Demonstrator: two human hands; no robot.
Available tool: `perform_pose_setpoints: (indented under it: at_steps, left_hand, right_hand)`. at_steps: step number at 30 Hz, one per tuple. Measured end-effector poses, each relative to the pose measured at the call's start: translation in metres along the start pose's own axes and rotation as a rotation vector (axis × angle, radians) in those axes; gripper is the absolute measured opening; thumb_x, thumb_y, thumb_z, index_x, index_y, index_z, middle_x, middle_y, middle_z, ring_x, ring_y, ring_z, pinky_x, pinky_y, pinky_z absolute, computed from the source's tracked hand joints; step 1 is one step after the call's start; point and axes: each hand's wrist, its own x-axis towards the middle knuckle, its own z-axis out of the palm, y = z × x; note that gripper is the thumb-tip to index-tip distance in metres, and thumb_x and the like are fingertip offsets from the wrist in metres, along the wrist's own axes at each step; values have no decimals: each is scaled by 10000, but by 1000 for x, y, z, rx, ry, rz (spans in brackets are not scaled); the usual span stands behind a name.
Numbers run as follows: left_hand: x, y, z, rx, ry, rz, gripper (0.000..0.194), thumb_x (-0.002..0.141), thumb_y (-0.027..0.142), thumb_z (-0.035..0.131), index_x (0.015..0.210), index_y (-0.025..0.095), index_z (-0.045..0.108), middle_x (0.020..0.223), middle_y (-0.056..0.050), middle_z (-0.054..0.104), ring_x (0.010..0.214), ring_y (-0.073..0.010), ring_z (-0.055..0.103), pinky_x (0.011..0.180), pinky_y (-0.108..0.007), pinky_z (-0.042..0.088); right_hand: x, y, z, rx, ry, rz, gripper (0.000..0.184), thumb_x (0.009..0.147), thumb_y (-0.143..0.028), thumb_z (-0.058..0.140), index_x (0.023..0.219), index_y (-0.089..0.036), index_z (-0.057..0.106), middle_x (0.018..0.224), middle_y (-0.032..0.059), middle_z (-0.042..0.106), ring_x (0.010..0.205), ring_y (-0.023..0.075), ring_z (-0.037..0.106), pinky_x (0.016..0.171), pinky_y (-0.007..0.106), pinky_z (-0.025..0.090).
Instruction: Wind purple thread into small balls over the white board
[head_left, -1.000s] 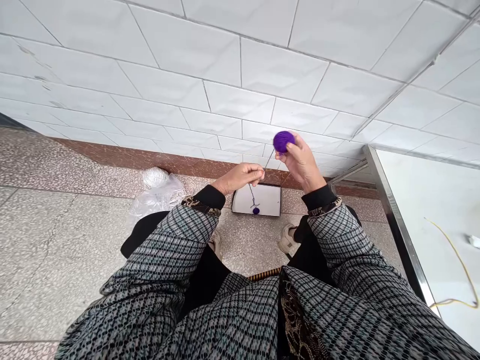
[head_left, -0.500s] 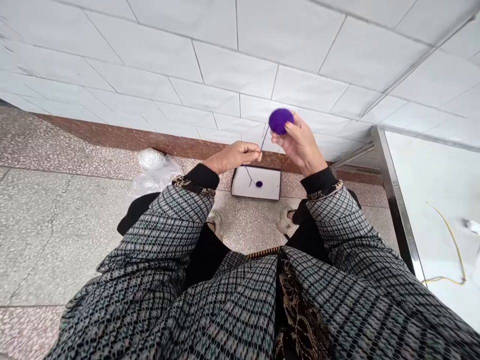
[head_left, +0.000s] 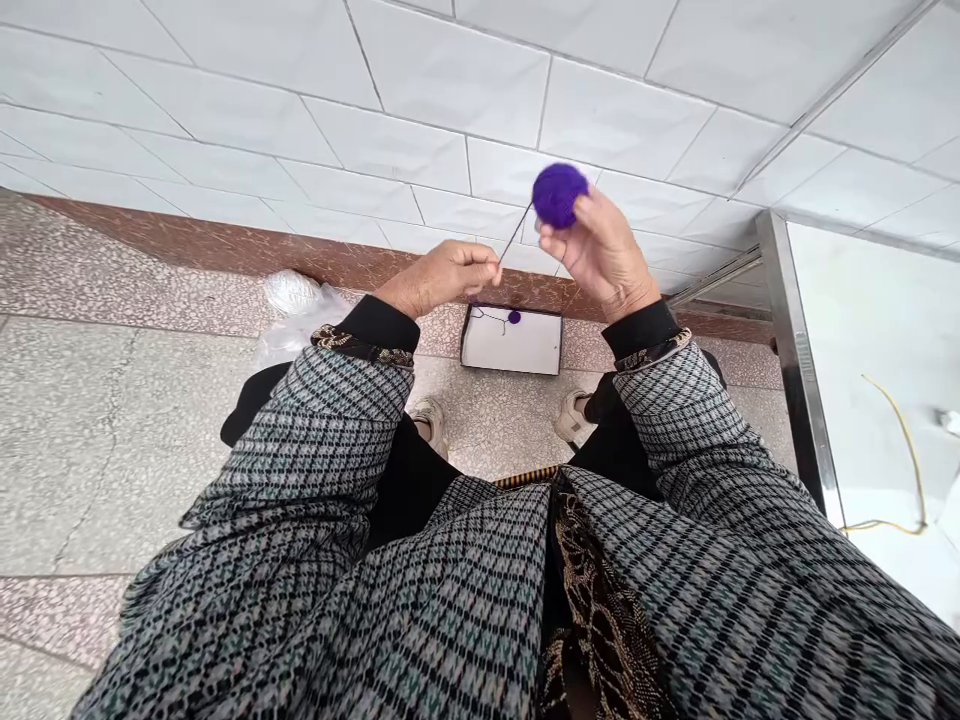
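holding strand evenly taut is advised, w/ purple yarn ball gripped in half-curled r. hand & strand pinched in near-closed l. hand.

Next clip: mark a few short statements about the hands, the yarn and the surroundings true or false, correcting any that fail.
1. The right hand holds a purple ball of yarn. True.
2. The left hand holds nothing. False: it pinches a purple strand that runs up to the held ball.
3. A second purple ball lies in the shallow tray. True.
4. The yellow cord lies on the floor. False: it lies on the white tabletop at the right.
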Motion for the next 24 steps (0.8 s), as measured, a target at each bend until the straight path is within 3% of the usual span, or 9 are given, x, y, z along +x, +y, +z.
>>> perform_pose_setpoints:
  at_steps: [4,7,8,10,12,14,20,24]
  left_hand:
    - [-11,11,9,-44,-185,10,189,909,237,750,743,147,736,574,2,517,498,-81,425,505,-207,355]
    - [-16,17,13,-32,-167,4,167,872,193,749,713,143,748,585,-13,548,505,-83,430,509,-219,352]
    - [-17,18,14,-25,-139,0,166,862,174,742,699,142,749,587,-17,558,510,-83,433,513,-220,348]
    - [-16,17,12,-22,-75,-14,152,834,145,740,682,137,751,604,-26,585,519,-82,440,519,-217,342]
    - [-15,14,10,-46,-18,-43,124,808,133,757,684,128,750,620,-28,595,524,-80,453,522,-213,343]
    - [-14,12,8,-102,27,-68,124,823,155,763,706,119,746,595,-8,535,507,-72,438,514,-205,329]
    - [-16,8,8,-264,99,-26,242,958,298,694,790,128,727,583,43,350,473,-42,280,479,-182,188]
    - [-16,2,10,-174,155,11,206,904,267,748,743,140,723,530,62,343,465,-52,252,473,-196,210]
  right_hand:
    - [8,10,3,8,181,-58,548,832,-482,836,1139,-236,455,1112,30,583,901,125,625,890,306,594]
    - [6,20,9,-333,172,43,398,808,-282,787,1072,-219,497,1089,29,590,824,122,585,793,298,573]
    - [4,20,10,-468,88,115,357,786,-227,786,1034,-209,530,1048,25,606,825,129,574,778,291,563]
    - [-2,17,11,-633,-218,313,297,751,-162,805,965,-192,601,947,16,641,833,145,567,764,277,550]
    - [-9,10,8,-584,-510,469,277,738,-172,824,955,-179,652,900,15,669,816,146,578,745,270,545]
    - [-15,1,4,-404,-593,483,323,743,-258,839,1003,-166,670,951,30,692,818,143,602,736,271,546]
    - [-21,-20,-6,-56,-212,170,731,643,-627,894,1136,-187,582,1058,50,642,923,170,647,698,268,515]
    - [-7,-28,-19,226,-16,-58,781,569,-577,961,1102,-233,505,1064,-13,611,861,71,541,730,200,514]
